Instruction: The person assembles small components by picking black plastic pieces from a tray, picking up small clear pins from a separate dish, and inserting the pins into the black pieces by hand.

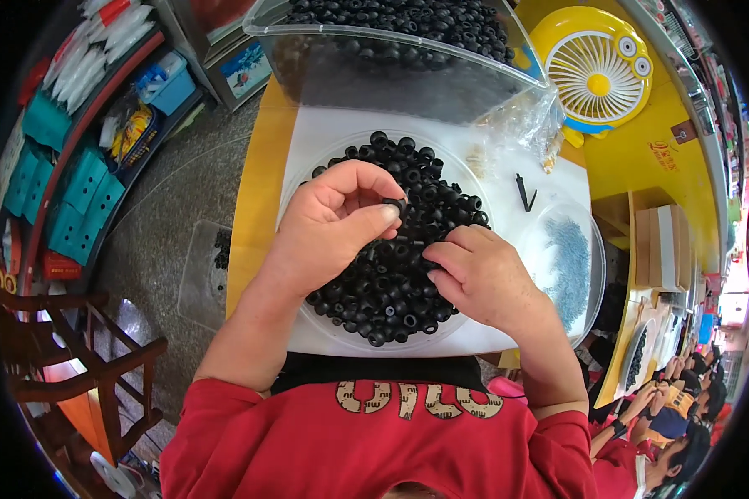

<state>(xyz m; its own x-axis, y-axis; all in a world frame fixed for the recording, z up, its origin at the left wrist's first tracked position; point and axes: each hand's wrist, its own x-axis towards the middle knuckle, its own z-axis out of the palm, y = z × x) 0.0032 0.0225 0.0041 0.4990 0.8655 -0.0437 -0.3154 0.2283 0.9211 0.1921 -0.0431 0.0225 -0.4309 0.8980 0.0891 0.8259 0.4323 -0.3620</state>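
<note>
Between the thumb and fingers of my left hand (329,220) is a small round black plastic part (398,205). It is held just above a heap of similar hollow black parts (391,312), which fills a shallow clear round tray (305,312). My right hand (491,274) rests low at the heap's right side, thumb and fingers drawn together with their tips against the parts. Whatever those fingertips pinch, if anything, is too small or hidden to make out.
Beyond the tray stands a large clear bin (391,79) of black parts, beside a crumpled plastic bag (528,125) and a yellow fan (595,75). To the right lie a black forked tool (525,193) and a round dish (597,287) of tiny bluish pieces. Other people sit at far right.
</note>
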